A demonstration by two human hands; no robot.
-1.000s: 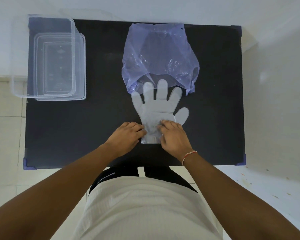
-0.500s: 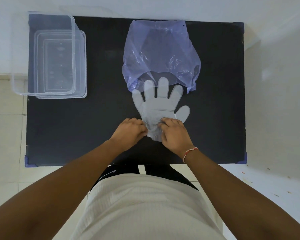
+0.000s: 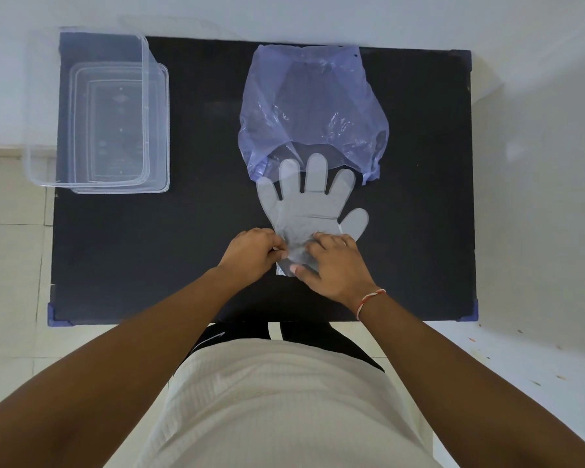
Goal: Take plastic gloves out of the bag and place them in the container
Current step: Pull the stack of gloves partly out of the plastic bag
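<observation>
Table: black, flat, with blue caps on the near corners.
Box: clear plastic, at the far left corner of the table, hanging a little over the left edge; looks like a second clear piece sits under or beside it on the right.
Bag: thin purple plastic, lying flat near the far edge, a bit right of the middle, mouth open toward the near edge.
Glove: see-through, flat on the table in the middle, fingers spread and pointing at the bag; tips of the middle fingers lie just inside the bag's mouth, thumb sticks out to the right, cuff toward the near edge.
Right hand: on the cuff end of the glove, fingers pressed down flat on the plastic, thumb under or at its near edge; clamped or just pressing, cannot tell.
Left hand: at the left edge of the cuff, fingers curled together, pinching the plastic.
Band: red and white, around the right wrist.
</observation>
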